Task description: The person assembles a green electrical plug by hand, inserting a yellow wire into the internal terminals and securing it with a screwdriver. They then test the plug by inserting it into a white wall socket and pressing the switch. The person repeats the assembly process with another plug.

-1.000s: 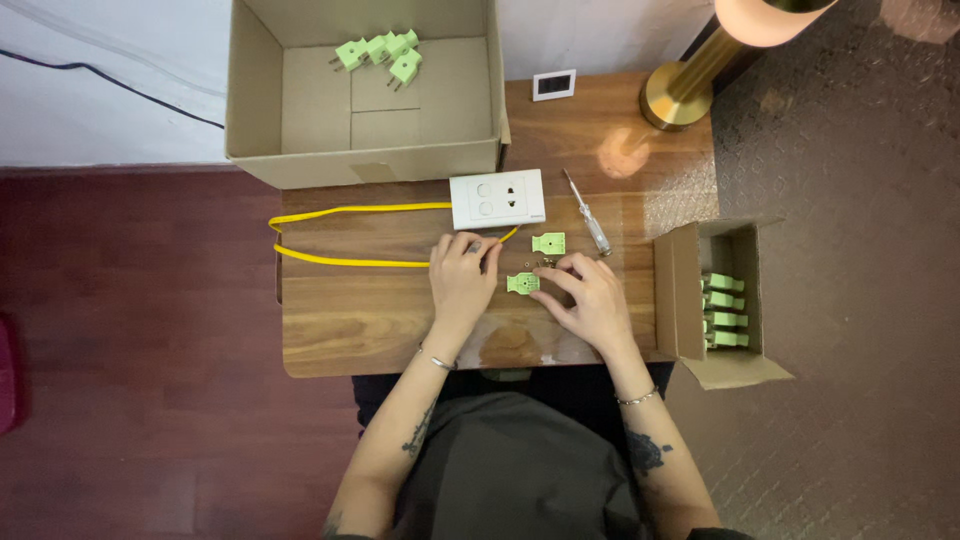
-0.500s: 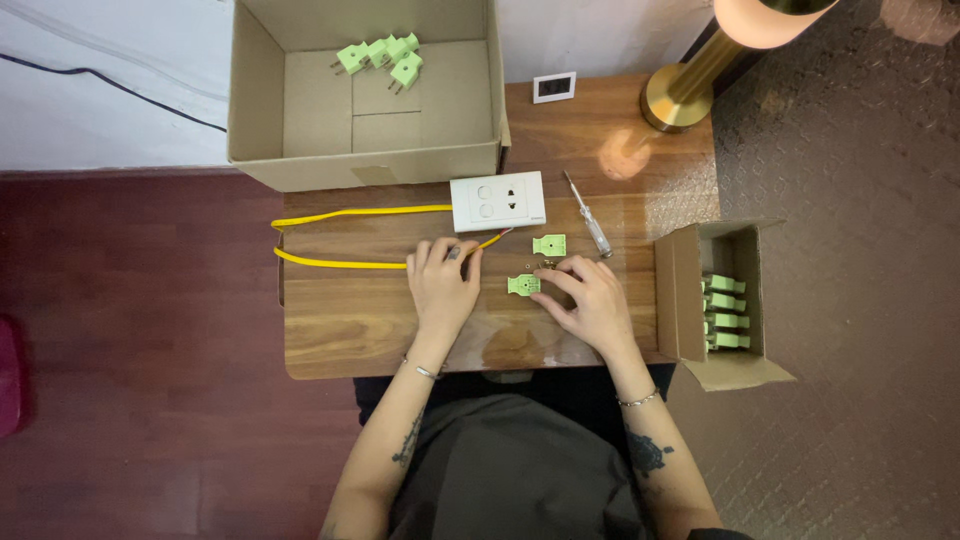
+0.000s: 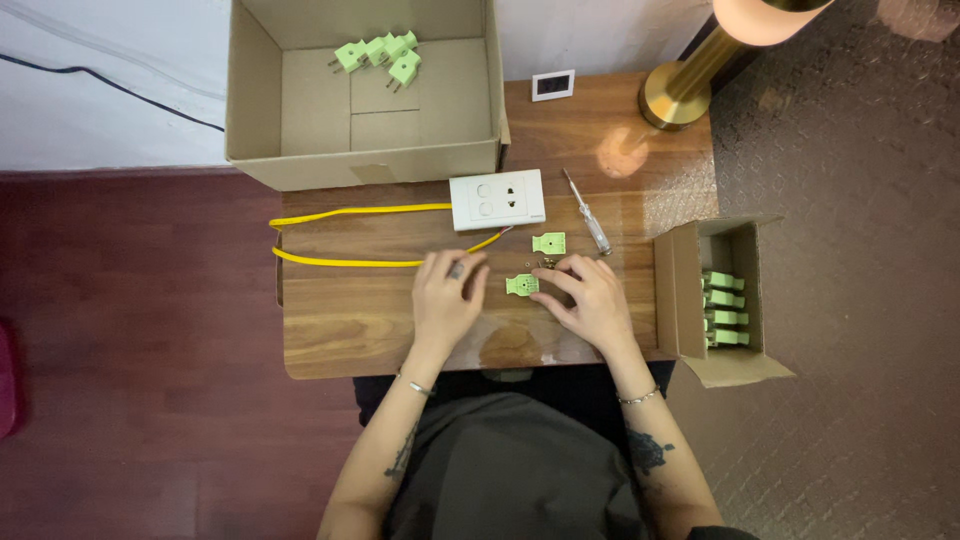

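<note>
The left hand (image 3: 446, 296) lies flat and empty on the wooden desk (image 3: 340, 330), just beside the yellow cable (image 3: 340, 262). The right hand (image 3: 592, 300) rests loosely open, its fingertips (image 3: 545, 283) touching a small green plastic plug half (image 3: 521, 286).

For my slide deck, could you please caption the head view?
Both hands, left hand and right hand, rest beside an opened green plug half on a wooden table.
</note>
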